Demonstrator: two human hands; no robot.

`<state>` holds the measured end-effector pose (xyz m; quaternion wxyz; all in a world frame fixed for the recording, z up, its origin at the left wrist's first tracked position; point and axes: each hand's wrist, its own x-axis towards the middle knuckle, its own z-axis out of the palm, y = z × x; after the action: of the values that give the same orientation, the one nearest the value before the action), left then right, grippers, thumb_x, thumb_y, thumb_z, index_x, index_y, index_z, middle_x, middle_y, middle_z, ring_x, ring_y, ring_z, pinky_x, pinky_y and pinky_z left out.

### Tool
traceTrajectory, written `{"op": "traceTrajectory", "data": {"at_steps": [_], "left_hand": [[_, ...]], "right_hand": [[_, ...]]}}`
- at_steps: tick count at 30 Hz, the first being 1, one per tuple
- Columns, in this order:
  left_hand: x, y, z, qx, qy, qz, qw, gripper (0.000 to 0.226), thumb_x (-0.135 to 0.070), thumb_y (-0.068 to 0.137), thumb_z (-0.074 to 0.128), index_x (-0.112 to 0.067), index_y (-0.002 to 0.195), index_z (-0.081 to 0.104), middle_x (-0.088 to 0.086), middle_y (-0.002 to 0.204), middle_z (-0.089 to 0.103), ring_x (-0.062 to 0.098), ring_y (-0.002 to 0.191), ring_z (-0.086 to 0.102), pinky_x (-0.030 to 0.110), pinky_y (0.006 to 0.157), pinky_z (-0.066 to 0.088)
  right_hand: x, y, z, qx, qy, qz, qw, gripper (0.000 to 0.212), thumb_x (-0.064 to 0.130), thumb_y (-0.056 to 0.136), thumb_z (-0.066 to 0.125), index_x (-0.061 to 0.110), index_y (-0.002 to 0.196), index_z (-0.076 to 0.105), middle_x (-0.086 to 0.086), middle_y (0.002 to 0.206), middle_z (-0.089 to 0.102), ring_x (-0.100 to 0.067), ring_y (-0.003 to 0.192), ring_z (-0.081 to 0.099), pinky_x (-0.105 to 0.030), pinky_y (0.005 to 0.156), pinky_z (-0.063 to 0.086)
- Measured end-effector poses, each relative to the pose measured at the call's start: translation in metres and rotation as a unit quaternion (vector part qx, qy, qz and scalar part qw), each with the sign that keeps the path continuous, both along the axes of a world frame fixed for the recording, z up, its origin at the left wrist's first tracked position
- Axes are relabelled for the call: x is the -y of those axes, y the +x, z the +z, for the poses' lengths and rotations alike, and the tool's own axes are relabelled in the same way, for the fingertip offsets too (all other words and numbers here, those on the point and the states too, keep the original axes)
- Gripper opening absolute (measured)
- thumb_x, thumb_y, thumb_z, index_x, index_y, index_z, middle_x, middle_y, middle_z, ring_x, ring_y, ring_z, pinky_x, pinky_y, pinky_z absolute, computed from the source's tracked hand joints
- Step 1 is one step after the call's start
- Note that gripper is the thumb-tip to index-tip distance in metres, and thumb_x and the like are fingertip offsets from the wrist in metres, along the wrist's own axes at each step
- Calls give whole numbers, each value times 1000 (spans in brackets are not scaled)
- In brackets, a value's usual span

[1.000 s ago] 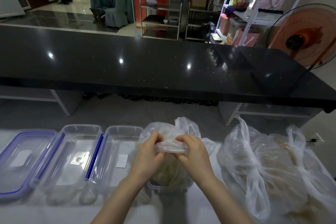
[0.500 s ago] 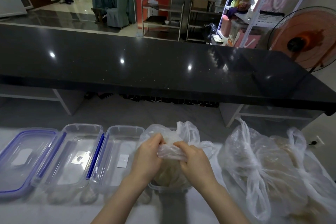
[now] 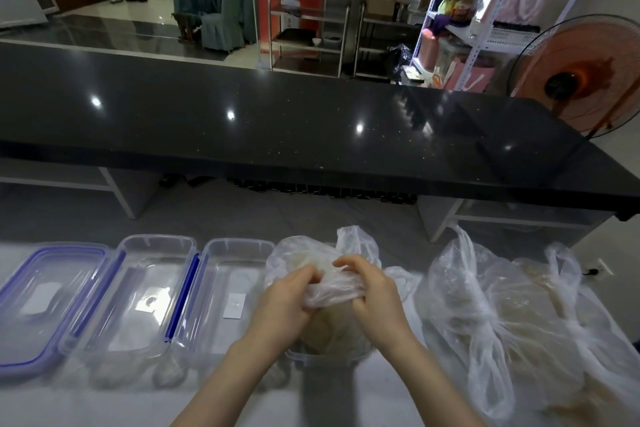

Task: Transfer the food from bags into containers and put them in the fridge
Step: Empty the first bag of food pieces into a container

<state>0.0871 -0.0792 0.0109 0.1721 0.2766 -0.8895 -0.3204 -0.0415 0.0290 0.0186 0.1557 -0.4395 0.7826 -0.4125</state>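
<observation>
A: Two hands on one bag, head view. The left hand (image 3: 287, 302) and right hand (image 3: 375, 291) both pinch the gathered top of the clear plastic bag (image 3: 318, 260), fingers curled into the film.

B: Where does the bag sit?

A: In an open container (image 3: 325, 355) at the near edge of the white table (image 3: 346, 399), pale food inside it. I'd judge the step is undoing or spreading the bag's mouth; nothing looks tipped out yet.

B: So next?

A: Probably opening the mouth wide and sliding the food down while the container stays put. Thin film could cling or tear.

B: What else is around?

A: Three clear pieces lie to the left: a blue-rimmed lid (image 3: 45, 302), then two open containers (image 3: 145, 295). Two more filled bags (image 3: 502, 315) slump just beside on the right, crowding that side. A black counter (image 3: 277, 128) runs across beyond, an orange fan (image 3: 581, 76) at its far right. No fridge that I can pick out.
</observation>
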Motion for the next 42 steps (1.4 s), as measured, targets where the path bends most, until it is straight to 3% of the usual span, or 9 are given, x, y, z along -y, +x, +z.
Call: {"op": "traceTrajectory", "data": {"at_steps": [5, 9, 12, 15, 19, 26, 31, 36, 42], "left_hand": [[5, -1, -7, -39, 2, 5, 999, 30, -5, 76, 58, -30, 94, 60, -15, 87, 65, 6, 79, 58, 19, 66, 47], [9, -5, 1, -66, -59, 9, 996, 19, -15, 73, 62, -25, 87, 55, -12, 77, 64, 11, 67, 57, 31, 58, 48], [12, -8, 8, -76, -16, -1, 997, 26, -17, 74, 65, -27, 95, 54, -13, 85, 65, 8, 76, 62, 33, 66, 53], [12, 2, 3, -93, -19, 1, 995, 45, -31, 67, 72, -30, 108, 54, -15, 108, 60, 5, 97, 57, 33, 84, 50], [12, 18, -20, 49, -83, 44, 994, 81, -60, 53, 67, -47, 127, 37, -9, 148, 21, 17, 141, 16, 40, 115, 20], [14, 3, -27, 56, -44, 19, 997, 38, -21, 71, 72, -30, 104, 56, -11, 105, 52, 16, 95, 54, 25, 79, 43], [29, 1, -12, -31, 45, 50, 997, 44, 9, 74, 55, -35, 82, 50, -11, 87, 54, 11, 82, 54, 21, 66, 45], [24, -13, 29, -115, 18, 46, 992, 42, 12, 78, 52, -29, 86, 51, -14, 89, 48, 3, 80, 51, 10, 63, 39], [11, -26, 54, -150, 8, 7, 989, 40, 8, 80, 52, -28, 96, 57, -15, 97, 50, -3, 94, 51, 7, 75, 41]], "right_hand": [[-7, -6, 3, -198, 77, 42, 976, 50, 19, 75, 49, 42, 119, 58, 14, 100, 51, -10, 97, 46, -30, 89, 37], [-12, 5, 24, -65, 103, 135, 983, 76, 36, 73, 56, 52, 141, 24, 23, 134, 41, 0, 124, 38, -25, 104, 33], [-3, 16, 23, -58, 116, 150, 980, 87, 33, 75, 60, 57, 142, 11, 16, 132, 52, -7, 115, 53, -27, 92, 47], [-1, 6, 11, -172, 131, 68, 974, 52, 19, 84, 55, 41, 131, 46, 4, 107, 65, -19, 94, 61, -32, 76, 50], [-8, -5, -1, -42, 78, -70, 994, 20, 11, 86, 51, 21, 98, 63, 3, 86, 67, -19, 81, 61, -33, 70, 50], [-15, -14, -12, -62, 116, -73, 989, 1, 19, 89, 55, 19, 89, 56, 10, 102, 45, -8, 80, 52, -18, 66, 41], [-13, -12, -10, -104, 113, -6, 988, 59, 18, 84, 63, 25, 138, 40, 15, 142, 33, -7, 126, 41, -14, 98, 34], [-4, 0, 0, -87, 57, 61, 993, 98, 14, 78, 64, 51, 145, 2, 32, 145, 15, 11, 125, 26, -7, 92, 33], [11, -1, 8, 11, 68, 5, 998, 55, 32, 85, 67, 30, 134, 43, 13, 124, 57, -6, 107, 57, -26, 90, 50]]}}
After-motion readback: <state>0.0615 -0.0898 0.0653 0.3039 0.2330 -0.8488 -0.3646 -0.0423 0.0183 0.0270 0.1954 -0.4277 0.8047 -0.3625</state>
